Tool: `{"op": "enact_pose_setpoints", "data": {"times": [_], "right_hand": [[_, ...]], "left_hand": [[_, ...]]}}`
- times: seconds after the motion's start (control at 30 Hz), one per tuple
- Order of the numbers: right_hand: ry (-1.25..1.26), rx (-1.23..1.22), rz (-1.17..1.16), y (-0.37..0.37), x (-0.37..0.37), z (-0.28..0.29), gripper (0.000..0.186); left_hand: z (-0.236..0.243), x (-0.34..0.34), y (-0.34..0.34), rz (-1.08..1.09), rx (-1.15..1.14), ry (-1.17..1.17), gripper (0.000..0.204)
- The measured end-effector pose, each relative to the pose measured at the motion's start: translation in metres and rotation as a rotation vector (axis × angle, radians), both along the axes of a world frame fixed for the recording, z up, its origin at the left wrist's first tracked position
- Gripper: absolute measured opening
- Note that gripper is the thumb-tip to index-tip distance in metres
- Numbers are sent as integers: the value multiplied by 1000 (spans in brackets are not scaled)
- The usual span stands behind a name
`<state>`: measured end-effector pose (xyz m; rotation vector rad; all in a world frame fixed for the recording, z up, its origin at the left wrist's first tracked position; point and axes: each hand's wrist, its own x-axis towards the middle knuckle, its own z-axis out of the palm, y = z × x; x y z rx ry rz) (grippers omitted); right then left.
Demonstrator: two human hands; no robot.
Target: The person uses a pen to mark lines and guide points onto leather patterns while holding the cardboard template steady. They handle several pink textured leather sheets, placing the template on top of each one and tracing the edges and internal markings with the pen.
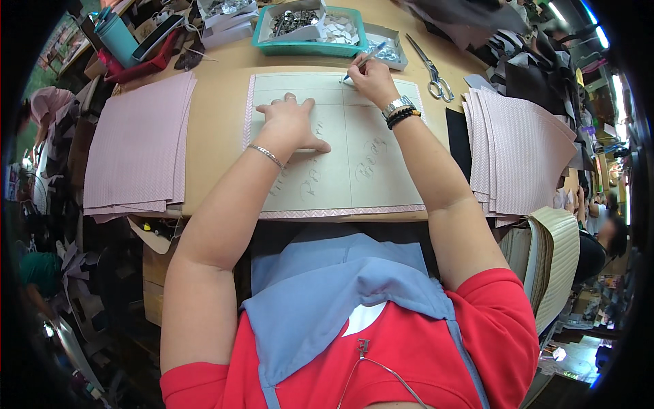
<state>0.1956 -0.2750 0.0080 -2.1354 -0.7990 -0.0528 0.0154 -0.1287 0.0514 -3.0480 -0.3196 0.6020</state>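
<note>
Both arms come up from the bottom edge and reach forward. They are bare from the short red sleeves down. The left hand (289,123) lies flat, palm down, with its fingers (276,103) spread a little and the thumb sticking out to the right. A thin silver bracelet sits on the left wrist. The right hand (371,80) is farther out. Its fingers are curled tight in a pinch, like when you write. The right wrist wears a watch and dark bead bands.
</note>
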Motion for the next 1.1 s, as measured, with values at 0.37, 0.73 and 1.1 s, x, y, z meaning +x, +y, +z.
{"op": "enact_pose_setpoints", "data": {"times": [0.37, 0.73, 1.1], "right_hand": [[-36, -86, 9, 1, -4, 0, 26], [-41, 315, 181, -17, -19, -1, 14], [89, 122, 945, 0, -236, 7, 12]], "left_hand": [[-2, -5, 1, 12, -50, -30, 113], [-3, -4, 4, -39, -39, -61, 112], [-3, 3, 3, -73, -18, 2, 119]]}}
